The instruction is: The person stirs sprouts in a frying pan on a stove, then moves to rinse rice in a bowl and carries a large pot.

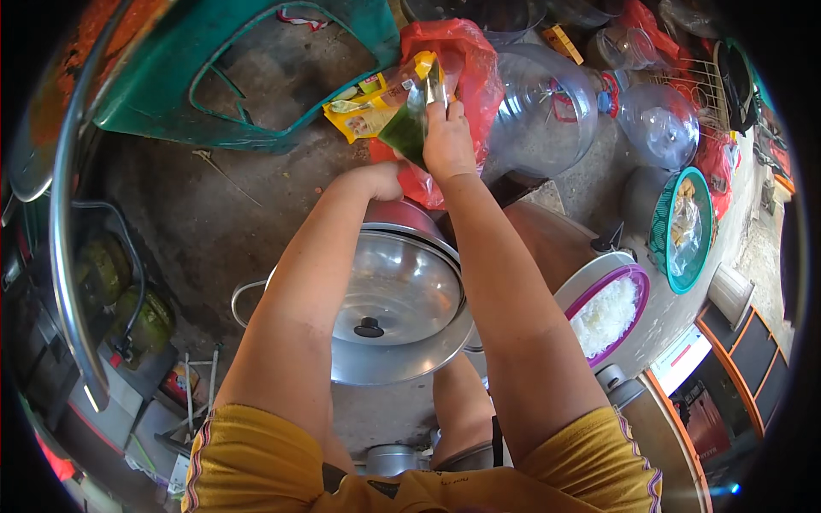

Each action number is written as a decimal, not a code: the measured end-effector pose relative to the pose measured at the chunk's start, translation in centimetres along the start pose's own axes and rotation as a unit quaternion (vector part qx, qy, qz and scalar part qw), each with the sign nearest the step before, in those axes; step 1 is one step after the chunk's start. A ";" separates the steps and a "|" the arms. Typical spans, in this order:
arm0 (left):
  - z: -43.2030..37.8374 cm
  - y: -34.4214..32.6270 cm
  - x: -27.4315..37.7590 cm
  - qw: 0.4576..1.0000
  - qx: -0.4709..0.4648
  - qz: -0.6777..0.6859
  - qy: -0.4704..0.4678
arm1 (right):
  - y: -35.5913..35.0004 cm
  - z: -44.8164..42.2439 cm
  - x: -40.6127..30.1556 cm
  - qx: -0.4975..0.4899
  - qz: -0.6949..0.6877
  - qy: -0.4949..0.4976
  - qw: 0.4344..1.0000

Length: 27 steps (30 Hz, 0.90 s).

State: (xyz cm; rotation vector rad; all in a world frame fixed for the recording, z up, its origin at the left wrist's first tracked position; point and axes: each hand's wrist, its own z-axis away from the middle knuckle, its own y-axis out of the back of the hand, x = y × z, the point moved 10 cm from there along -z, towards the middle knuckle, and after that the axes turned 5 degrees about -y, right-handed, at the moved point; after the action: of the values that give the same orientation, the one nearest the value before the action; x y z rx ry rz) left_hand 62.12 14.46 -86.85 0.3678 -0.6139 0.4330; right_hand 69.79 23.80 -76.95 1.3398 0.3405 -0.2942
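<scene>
My right hand (451, 144) grips a folded piece of green leaf (405, 133) together with shiny clear plastic. Around it lies a crumpled red plastic bag (471, 70). My left hand (383, 181) is closed at the bag's near edge, its fingertips hidden. Just beyond the hands are yellow plastic packets (365, 122) with printing, partly lying over the bag. Below my forearms stands a large aluminium pot with a shiny metal lid (401, 282), whose black knob (369, 327) faces up. My left forearm covers part of the pot.
A green plastic piece with a large opening (154, 106) lies at the upper left. Clear plastic water jugs (539, 109) lie to the right. Further right are a purple-rimmed tub of white shreds (606, 314) and a teal basket (657, 237) holding bagged food. A curved metal bar (61, 224) stands left.
</scene>
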 end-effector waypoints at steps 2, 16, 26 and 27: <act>0.6 -0.4 0.8 0.996 -0.028 -0.080 0.010 | -2.2 0.4 1.4 -0.082 0.087 -0.017 0.993; 16.1 7.8 7.3 0.931 0.284 -0.045 -0.225 | -9.2 0.5 10.6 -0.315 0.016 -0.235 0.919; 14.0 7.1 -7.9 0.848 0.407 0.325 0.099 | -1.2 -1.9 3.4 -0.080 -0.182 -0.199 0.960; 13.3 5.5 -8.4 0.822 0.345 0.426 0.151 | 0.1 -2.1 2.0 -0.055 -0.138 -0.145 0.978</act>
State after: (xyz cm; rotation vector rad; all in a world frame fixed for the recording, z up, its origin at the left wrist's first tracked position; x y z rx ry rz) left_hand 46.98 10.81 -80.89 0.6916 -0.2528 1.5760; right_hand 71.49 25.86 -78.09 1.1216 0.2913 -0.6858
